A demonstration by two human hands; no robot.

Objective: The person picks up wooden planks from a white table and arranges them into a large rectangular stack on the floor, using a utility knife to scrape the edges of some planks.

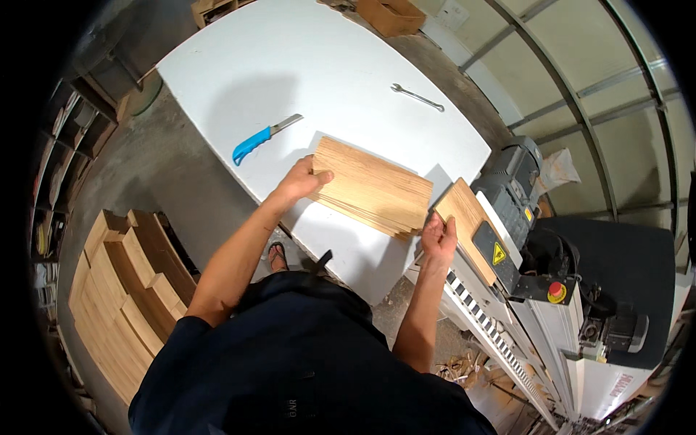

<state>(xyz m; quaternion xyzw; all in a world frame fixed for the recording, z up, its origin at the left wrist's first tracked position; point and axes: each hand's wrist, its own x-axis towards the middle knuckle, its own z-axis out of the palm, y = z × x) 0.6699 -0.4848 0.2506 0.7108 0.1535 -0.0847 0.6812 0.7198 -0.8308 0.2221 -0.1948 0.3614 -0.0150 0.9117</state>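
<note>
A stack of thin, light wood-grain boards (373, 185) lies on the white table, its near edges slightly fanned. My left hand (299, 181) grips the stack's left end, thumb on top and fingers around the side. At the table's right edge, a single wooden board (464, 206) rests on the machine beside a black cover with a yellow warning label. My right hand (438, 238) pinches that board's near left edge, with the thumb over its top; some fingertips are hidden. Left of the stack lies a blue-handled knife (254, 144) with its blade bared.
A wrench (417, 97) lies far right on the white table (290, 43). The machine (554, 348), with a grey motor (511, 170) and red stop button (556, 291), runs along my right. More boards (119, 304) are stacked at lower left. A cardboard box (391, 16) stands beyond the table.
</note>
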